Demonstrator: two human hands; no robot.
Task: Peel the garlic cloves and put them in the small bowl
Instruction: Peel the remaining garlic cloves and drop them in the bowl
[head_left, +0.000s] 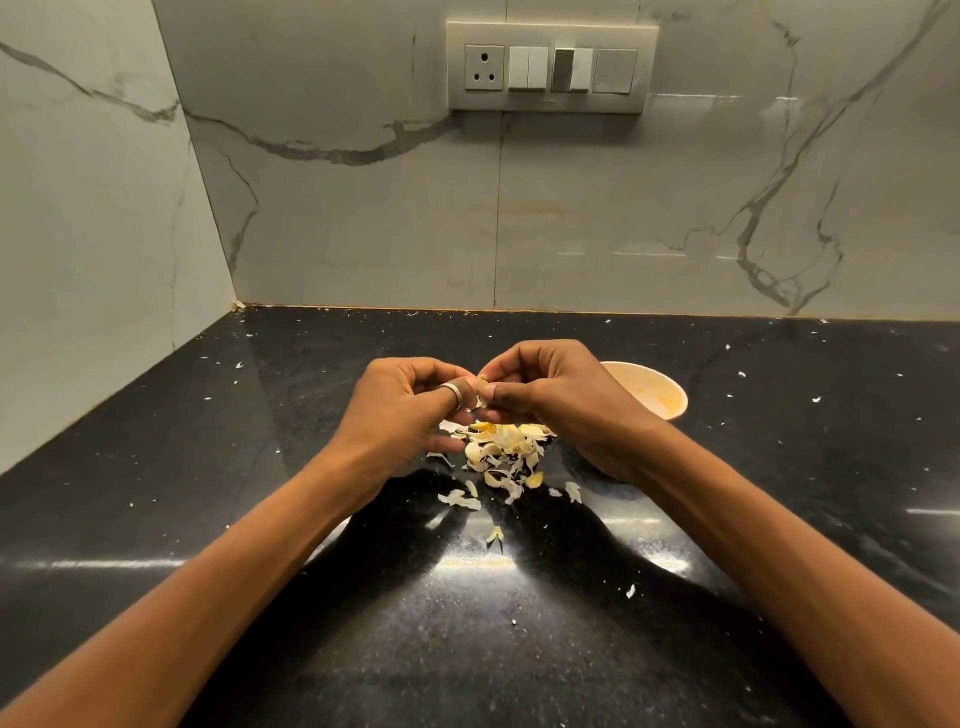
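Fingers (470, 387) of your left hand (410, 410) and right hand (561, 400) pinch one garlic clove (482, 391) between them above the bench (156, 467), so you are mid-peel, papery skin half off (the clove is too small to judge how much). Below lies the heap of peelings (501, 449). Next, strip the last skin and carry the clove right and farther back to the small bowl (657, 395), partly hidden behind your right hand.

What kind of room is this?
Most likely a home kitchen: a black stone countertop set into a corner of marble-look wall tiles, a switch and socket panel above it, and garlic skins piled beside a small bowl.
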